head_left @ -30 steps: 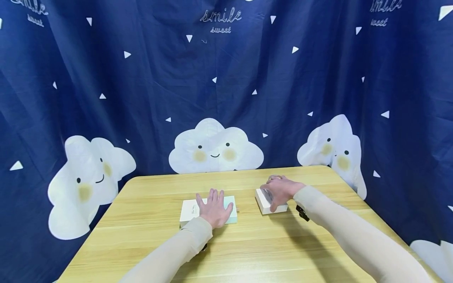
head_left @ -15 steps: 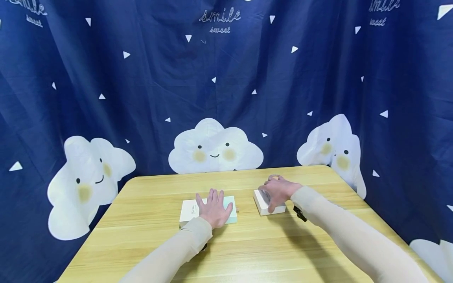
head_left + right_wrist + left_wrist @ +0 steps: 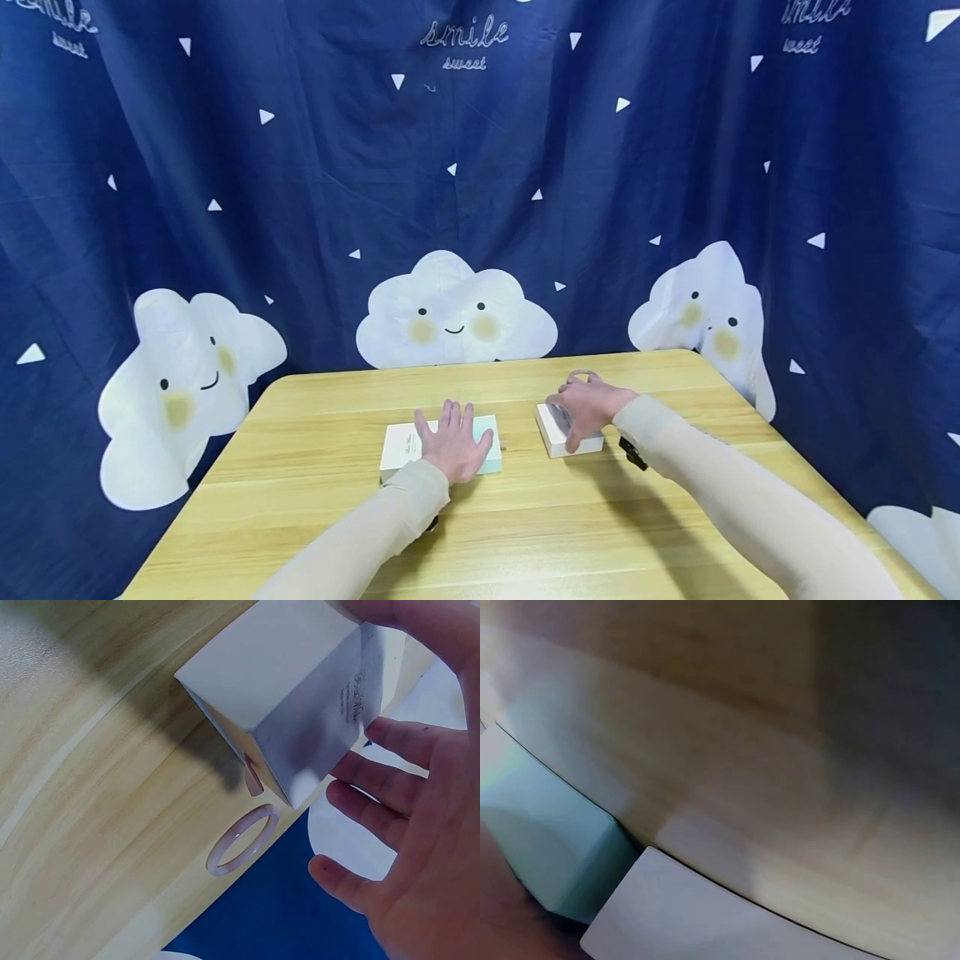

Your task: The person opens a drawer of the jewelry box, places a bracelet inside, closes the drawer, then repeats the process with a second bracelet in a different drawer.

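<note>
My left hand [image 3: 453,450] rests with spread fingers on a box with a white part [image 3: 400,447] at left, printed with small script, and a mint part [image 3: 491,460] at right. In the left wrist view, the mint piece [image 3: 555,832] meets the white piece [image 3: 682,915] at a corner. My right hand [image 3: 591,408] grips a second white box [image 3: 552,432] between thumb and fingers. The right wrist view shows lettering on that white box [image 3: 300,727], and a pinkish-brown ribbon tab [image 3: 254,780] at its end. A pale bangle [image 3: 214,859] lies just beyond the tab.
Both boxes are on a light wood table [image 3: 315,467]. Its far edge meets a navy curtain [image 3: 315,208] printed with smiling clouds. A small tab [image 3: 503,445] sticks out at the mint part's right end.
My right hand and the white box it holds have shifted slightly left and toward me. My left hand has stayed in place on its box.
</note>
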A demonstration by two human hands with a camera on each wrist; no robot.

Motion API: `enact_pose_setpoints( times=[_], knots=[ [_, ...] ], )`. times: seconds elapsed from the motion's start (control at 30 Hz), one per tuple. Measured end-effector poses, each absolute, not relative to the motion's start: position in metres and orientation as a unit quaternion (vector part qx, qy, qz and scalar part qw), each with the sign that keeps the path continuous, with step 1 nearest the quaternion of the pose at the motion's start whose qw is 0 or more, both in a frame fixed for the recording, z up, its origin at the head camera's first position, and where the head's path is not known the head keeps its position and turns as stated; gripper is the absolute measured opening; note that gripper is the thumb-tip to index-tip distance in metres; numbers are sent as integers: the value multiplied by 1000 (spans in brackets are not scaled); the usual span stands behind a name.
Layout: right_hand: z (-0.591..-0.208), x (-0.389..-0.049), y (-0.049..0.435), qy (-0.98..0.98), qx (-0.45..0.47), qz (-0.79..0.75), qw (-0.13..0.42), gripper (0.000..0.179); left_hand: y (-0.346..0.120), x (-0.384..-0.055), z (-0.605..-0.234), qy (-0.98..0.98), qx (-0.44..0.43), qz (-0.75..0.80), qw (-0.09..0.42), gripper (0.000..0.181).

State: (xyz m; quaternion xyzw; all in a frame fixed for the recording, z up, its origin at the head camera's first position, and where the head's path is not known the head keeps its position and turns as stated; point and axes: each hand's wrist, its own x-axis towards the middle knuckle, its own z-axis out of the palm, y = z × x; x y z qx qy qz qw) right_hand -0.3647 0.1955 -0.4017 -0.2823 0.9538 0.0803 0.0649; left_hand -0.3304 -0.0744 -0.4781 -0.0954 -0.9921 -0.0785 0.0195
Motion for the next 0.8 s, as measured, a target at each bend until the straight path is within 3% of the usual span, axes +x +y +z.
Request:
enact_pose_setpoints(
  times=[0.8],
  knots=[
    [-403, -360, 205, 953, -289, 56, 66, 88, -73, -322, -456, -992, -106, -61, -8, 78]
  ],
)
